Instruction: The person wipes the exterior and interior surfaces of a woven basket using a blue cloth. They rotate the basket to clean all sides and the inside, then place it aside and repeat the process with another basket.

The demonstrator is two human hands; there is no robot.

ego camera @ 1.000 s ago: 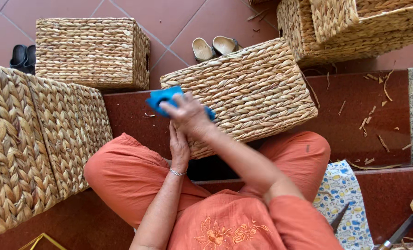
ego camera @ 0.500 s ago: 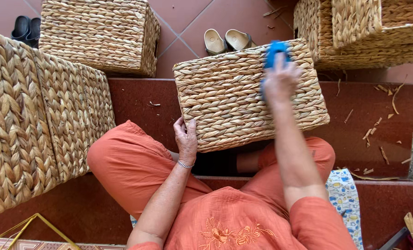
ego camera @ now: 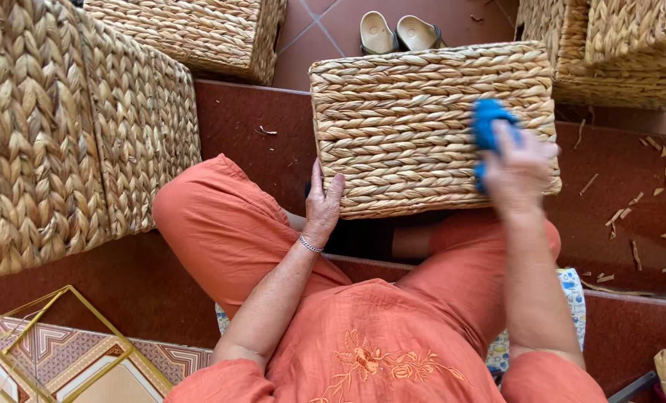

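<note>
Basket (ego camera: 415,127) wiping is under way: right hand (ego camera: 519,168) grips a blue cloth (ego camera: 489,123) on its right side, left hand (ego camera: 323,203) steadies its near-left edge, fingers flat; next, unwiped weave.

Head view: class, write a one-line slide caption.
Right hand presses a blue cloth on a woven basket steadied by the left hand.
</note>
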